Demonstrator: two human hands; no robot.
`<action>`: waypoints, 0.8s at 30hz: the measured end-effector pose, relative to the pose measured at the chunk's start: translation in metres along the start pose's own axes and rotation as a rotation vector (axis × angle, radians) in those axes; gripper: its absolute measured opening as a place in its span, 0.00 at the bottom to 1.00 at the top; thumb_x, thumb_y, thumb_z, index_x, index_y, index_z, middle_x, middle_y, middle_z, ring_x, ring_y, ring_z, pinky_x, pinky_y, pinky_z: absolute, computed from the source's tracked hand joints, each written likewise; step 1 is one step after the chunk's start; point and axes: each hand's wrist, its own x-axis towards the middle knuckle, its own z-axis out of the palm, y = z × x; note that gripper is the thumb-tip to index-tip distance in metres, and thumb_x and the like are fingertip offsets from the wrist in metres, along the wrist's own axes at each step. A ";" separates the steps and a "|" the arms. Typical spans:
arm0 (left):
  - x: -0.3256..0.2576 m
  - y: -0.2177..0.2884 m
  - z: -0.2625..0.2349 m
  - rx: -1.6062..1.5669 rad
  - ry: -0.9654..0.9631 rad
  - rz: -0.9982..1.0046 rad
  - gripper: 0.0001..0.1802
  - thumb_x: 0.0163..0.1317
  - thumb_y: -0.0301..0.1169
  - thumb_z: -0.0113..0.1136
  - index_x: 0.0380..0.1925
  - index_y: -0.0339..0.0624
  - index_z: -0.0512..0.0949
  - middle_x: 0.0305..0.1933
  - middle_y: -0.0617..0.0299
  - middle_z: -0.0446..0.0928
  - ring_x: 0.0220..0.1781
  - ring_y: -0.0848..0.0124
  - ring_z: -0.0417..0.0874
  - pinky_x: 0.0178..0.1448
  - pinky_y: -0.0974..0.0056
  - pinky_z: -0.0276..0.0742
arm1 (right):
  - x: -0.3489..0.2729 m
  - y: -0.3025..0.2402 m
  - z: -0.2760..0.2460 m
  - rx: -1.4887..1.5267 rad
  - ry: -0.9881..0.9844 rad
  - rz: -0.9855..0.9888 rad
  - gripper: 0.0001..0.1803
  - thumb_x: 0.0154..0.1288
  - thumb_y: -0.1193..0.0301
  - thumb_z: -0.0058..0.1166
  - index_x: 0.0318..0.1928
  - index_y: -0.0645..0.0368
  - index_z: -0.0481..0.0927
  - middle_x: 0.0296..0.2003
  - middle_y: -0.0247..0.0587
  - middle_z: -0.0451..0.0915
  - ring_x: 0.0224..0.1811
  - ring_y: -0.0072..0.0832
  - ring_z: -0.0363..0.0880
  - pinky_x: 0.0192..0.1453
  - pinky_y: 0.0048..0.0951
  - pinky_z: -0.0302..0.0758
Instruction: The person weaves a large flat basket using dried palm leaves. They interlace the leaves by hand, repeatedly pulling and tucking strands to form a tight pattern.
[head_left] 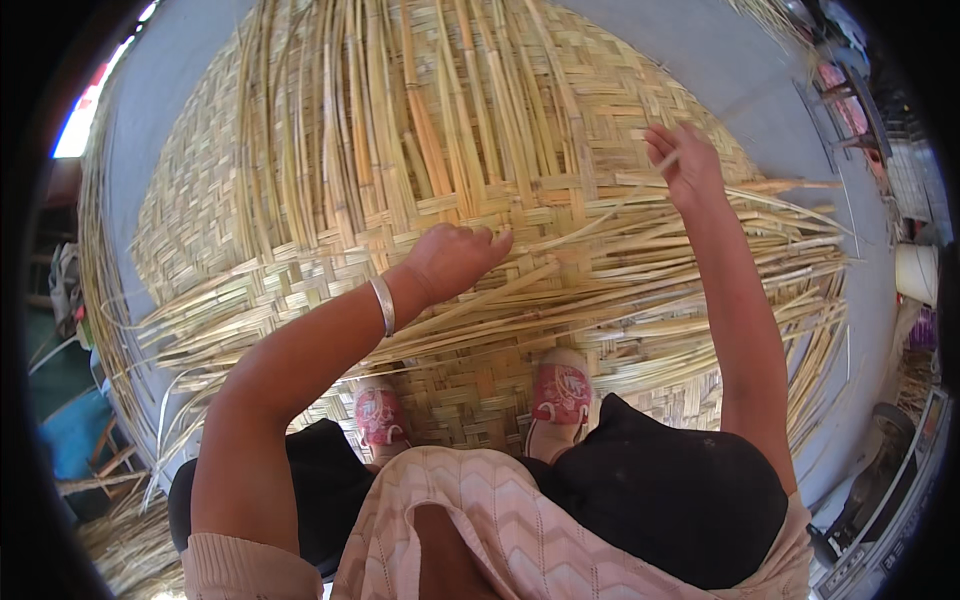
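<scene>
A large woven mat (190, 190) of pale, split reed strips lies under both my hands. My left hand (455, 260), with a silver bangle on its wrist, is low over the weave, fingers curled; what they hold is hidden. Raised further right, my right hand (688, 165) pinches a thin reed strip (615, 215), which slants down leftward toward my left fingertips. Upright reed strips (415, 110) run away from me at the far side. Crosswise loose strips (740, 265) lie in a thick bundle between my hands and my feet, their ends fanning out at the right.
My feet in red shoes (563, 392) stand on the near part of the mat. Grey floor (650, 25) borders the weave. At the right are a pink-topped stool (845, 100), a white bucket (915, 275) and a dark wheel (893, 425). Loose reeds (130, 540) lie at lower left.
</scene>
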 end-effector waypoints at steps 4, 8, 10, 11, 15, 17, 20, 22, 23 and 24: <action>0.005 0.009 0.021 -0.032 -0.013 -0.014 0.27 0.56 0.25 0.53 0.58 0.46 0.68 0.35 0.57 0.77 0.31 0.61 0.83 0.32 0.60 0.79 | -0.021 -0.028 0.085 -0.764 -0.417 -0.220 0.27 0.69 0.67 0.46 0.66 0.61 0.61 0.47 0.47 0.80 0.44 0.28 0.81 0.51 0.30 0.77; 0.014 -0.011 0.035 -0.235 0.087 -0.344 0.24 0.58 0.24 0.51 0.58 0.45 0.69 0.40 0.55 0.79 0.32 0.62 0.83 0.34 0.61 0.80 | -0.036 -0.022 0.144 -1.298 -0.585 -0.671 0.28 0.67 0.62 0.48 0.64 0.62 0.64 0.50 0.52 0.78 0.49 0.36 0.79 0.55 0.37 0.74; 0.025 -0.038 0.039 -0.205 0.097 -0.628 0.22 0.60 0.25 0.51 0.57 0.44 0.71 0.46 0.54 0.80 0.35 0.63 0.84 0.36 0.62 0.81 | -0.034 -0.016 0.154 -1.381 -0.612 -0.804 0.28 0.67 0.61 0.49 0.62 0.63 0.65 0.52 0.54 0.77 0.52 0.40 0.78 0.57 0.38 0.73; 0.029 -0.058 0.040 -0.686 0.259 -0.892 0.22 0.58 0.22 0.52 0.55 0.42 0.73 0.45 0.54 0.81 0.39 0.63 0.84 0.38 0.63 0.81 | -0.030 -0.011 0.158 -1.411 -0.633 -0.797 0.28 0.67 0.60 0.50 0.62 0.63 0.66 0.52 0.56 0.77 0.54 0.42 0.77 0.57 0.38 0.72; 0.022 -0.144 0.052 -0.582 0.537 -1.070 0.17 0.64 0.32 0.46 0.49 0.40 0.78 0.40 0.42 0.81 0.42 0.50 0.83 0.47 0.53 0.79 | -0.017 0.012 0.158 -1.495 -0.828 -0.383 0.27 0.67 0.59 0.51 0.60 0.64 0.69 0.53 0.54 0.77 0.55 0.44 0.76 0.59 0.38 0.71; 0.019 -0.183 0.063 -0.718 0.536 -1.159 0.17 0.63 0.32 0.47 0.48 0.40 0.78 0.41 0.43 0.81 0.43 0.50 0.83 0.47 0.54 0.78 | -0.015 0.028 0.155 -1.417 -0.843 -0.321 0.26 0.68 0.59 0.50 0.58 0.65 0.71 0.50 0.50 0.79 0.51 0.40 0.77 0.57 0.37 0.72; 0.020 -0.221 0.069 -0.915 0.325 -1.027 0.14 0.63 0.23 0.46 0.48 0.34 0.76 0.35 0.51 0.79 0.32 0.65 0.81 0.27 0.64 0.76 | -0.005 0.049 0.156 -1.300 -0.867 -0.205 0.24 0.68 0.60 0.49 0.57 0.65 0.73 0.46 0.45 0.80 0.46 0.33 0.78 0.52 0.35 0.74; 0.021 -0.223 0.066 -1.079 0.309 -1.026 0.13 0.64 0.21 0.45 0.47 0.32 0.75 0.33 0.53 0.78 0.28 0.70 0.79 0.22 0.69 0.73 | 0.003 0.060 0.162 -1.202 -0.849 -0.141 0.21 0.68 0.61 0.48 0.52 0.65 0.76 0.44 0.47 0.81 0.44 0.35 0.78 0.51 0.36 0.74; 0.021 -0.220 0.061 -1.160 0.320 -1.048 0.13 0.64 0.21 0.45 0.46 0.32 0.75 0.33 0.53 0.78 0.27 0.71 0.78 0.22 0.69 0.73 | 0.007 0.064 0.166 -1.141 -0.823 -0.120 0.19 0.66 0.62 0.47 0.47 0.65 0.78 0.44 0.50 0.81 0.45 0.40 0.79 0.51 0.39 0.74; 0.022 -0.214 0.054 -1.216 0.386 -1.086 0.13 0.65 0.20 0.44 0.46 0.31 0.75 0.33 0.53 0.78 0.26 0.72 0.78 0.22 0.70 0.72 | 0.012 0.068 0.171 -1.079 -0.797 -0.100 0.18 0.65 0.62 0.46 0.43 0.65 0.81 0.43 0.53 0.81 0.45 0.45 0.80 0.52 0.42 0.74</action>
